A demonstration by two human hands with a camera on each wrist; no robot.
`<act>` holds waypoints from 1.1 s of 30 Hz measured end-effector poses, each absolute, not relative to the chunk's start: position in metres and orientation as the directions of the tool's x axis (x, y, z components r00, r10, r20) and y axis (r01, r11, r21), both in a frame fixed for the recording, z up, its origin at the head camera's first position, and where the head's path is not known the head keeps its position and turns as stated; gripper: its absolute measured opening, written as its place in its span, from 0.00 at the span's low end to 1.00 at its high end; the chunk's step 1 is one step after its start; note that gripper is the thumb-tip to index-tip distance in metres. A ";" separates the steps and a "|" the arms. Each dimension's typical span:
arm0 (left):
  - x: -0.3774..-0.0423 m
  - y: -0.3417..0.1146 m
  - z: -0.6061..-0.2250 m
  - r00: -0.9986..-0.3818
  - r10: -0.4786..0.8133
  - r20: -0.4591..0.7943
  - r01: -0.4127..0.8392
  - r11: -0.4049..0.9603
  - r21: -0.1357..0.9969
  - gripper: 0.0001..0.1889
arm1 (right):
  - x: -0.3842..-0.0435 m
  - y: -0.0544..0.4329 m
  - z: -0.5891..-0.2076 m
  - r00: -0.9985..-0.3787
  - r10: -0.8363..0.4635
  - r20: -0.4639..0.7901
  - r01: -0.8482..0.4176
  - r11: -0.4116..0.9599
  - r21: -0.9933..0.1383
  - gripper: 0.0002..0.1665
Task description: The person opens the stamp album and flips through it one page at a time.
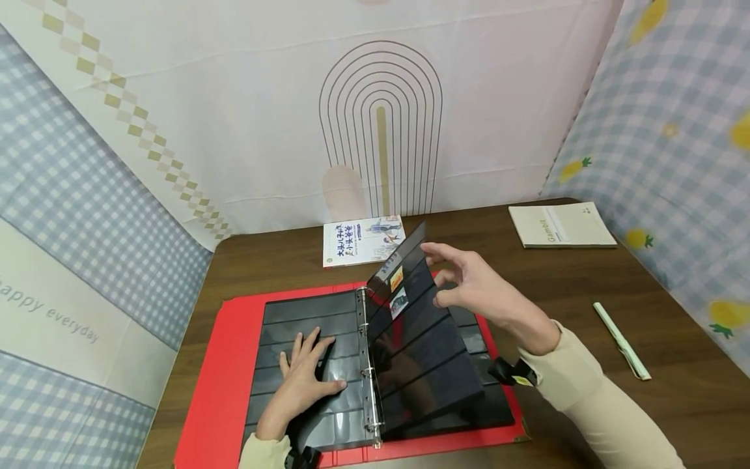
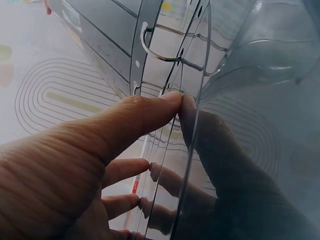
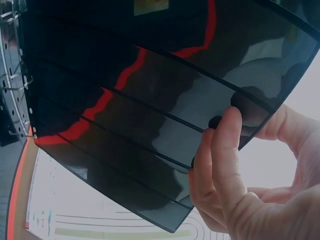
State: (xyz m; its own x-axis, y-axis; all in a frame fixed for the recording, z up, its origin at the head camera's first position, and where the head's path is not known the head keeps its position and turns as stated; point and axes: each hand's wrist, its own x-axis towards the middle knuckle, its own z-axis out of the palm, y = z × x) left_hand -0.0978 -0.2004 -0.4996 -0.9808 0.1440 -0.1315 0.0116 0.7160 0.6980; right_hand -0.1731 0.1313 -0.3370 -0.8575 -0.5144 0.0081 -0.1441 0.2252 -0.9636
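A red binder lies open at the near left and centre of the brown table. On its left side is a black page with horizontal pocket strips. The left hand rests on this page, fingers spread and relaxed, gripping nothing. At the far side, beyond the binder, lies a white book with a printed cover. The metal rings run along the binder's centre. Right of them, a raised page stands tilted above the right side of the binder. Two stamps, one orange and one grey, sit in its far left part. The right hand pinches this page at its far right edge, fingers bent. At the far right lies a pale notebook; nearer and further right lies a light green pen.
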 end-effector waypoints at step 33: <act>-0.098 -0.200 -0.500 -0.982 0.149 -0.114 0.029 0.721 0.692 0.44 | -0.172 0.083 -0.314 -0.794 -0.604 0.070 -0.279 0.260 -0.925 0.47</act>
State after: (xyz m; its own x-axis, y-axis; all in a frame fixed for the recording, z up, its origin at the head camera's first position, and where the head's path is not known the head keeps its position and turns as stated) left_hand -0.0979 -0.2004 -0.4999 -0.9823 0.1487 -0.1140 0.0289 0.7213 0.6920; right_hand -0.1716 0.0832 -0.3138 -0.7943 -0.6035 0.0698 -0.2787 0.2598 -0.9246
